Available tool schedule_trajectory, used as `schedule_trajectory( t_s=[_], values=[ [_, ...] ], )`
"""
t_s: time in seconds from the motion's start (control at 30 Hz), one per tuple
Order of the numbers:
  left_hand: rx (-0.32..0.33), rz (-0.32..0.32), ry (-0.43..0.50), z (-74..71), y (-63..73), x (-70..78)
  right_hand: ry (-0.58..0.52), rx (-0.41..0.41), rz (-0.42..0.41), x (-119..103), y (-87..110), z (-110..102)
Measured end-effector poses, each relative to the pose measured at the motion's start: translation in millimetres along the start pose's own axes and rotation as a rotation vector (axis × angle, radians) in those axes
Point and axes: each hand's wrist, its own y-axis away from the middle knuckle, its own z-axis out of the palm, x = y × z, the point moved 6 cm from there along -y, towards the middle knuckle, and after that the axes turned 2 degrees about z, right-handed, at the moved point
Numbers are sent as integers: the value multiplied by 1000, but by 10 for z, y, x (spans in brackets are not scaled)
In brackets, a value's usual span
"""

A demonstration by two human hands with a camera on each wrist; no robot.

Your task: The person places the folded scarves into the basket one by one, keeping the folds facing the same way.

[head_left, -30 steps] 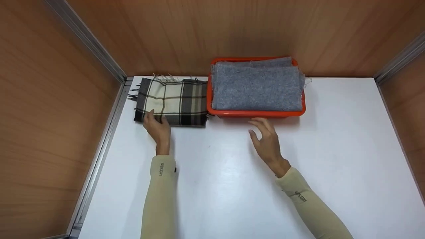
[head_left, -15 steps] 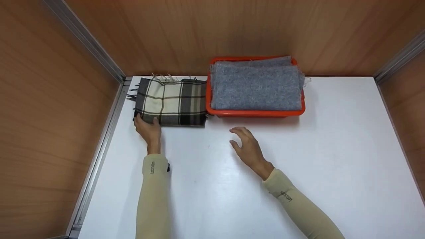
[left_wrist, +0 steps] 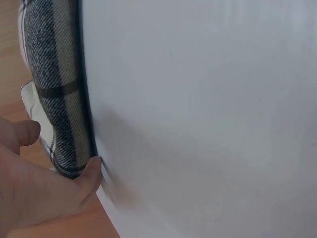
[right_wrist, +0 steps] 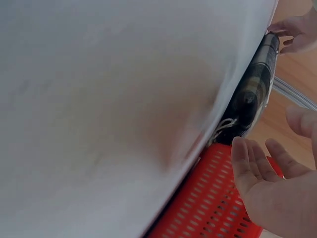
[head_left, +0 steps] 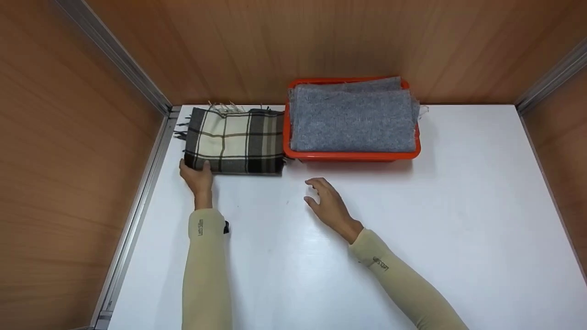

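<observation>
Where brown wood-grain panels (head_left: 247, 46) meet the smooth white tabletop (head_left: 293, 275), a folded black-and-cream plaid scarf (head_left: 236, 143) lies beside a red perforated plastic basket (head_left: 353, 156) of folded grey cloth (head_left: 353, 121). Left hand (head_left: 197, 178) — spread at the scarf's near-left corner, apparently not gripping; right hand (head_left: 331, 208) — loosely curled, empty, over the tabletop.

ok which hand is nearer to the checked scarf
The left. The left hand is right at the near left corner of the checked scarf; the right hand is apart from it, off its near right corner, in front of the red basket.
</observation>
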Motion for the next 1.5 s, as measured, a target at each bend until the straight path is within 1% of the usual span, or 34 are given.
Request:
schedule_trajectory(
  t_s=[0.13,0.3,0.43,0.57,0.67,0.73,0.87,0.97,1.07,1.17,1.37,1.5],
  values=[
    [-24,-92,67,-24,-29,-40,-22,-28,14,19,-42,57],
    [-34,-159,185,-37,-43,-51,-29,-55,25,33,-80,98],
    [-29,-184,250,-34,-49,-58,-33,-60,43,32,-115,109],
    [-18,-171,304,-24,-54,-56,-54,-64,60,34,-150,117],
    [-27,-177,348,-12,-50,-69,-77,-74,74,42,-178,127],
    [-37,-194,369,-9,-44,-81,-94,-81,83,48,-196,134],
    [-48,-255,384,-9,-35,-123,-132,-99,108,52,-230,143],
    [-42,-282,387,-8,-30,-141,-154,-110,130,60,-262,157],
    [-25,-280,416,-1,-23,-139,-165,-107,143,67,-297,174],
    [-13,-278,432,5,-11,-135,-179,-92,134,58,-326,189],
    [2,-285,410,-17,-23,-165,-220,-82,139,17,-360,208],
    [2,-279,400,-26,-25,-169,-257,-79,140,-8,-376,206]
  ],
)
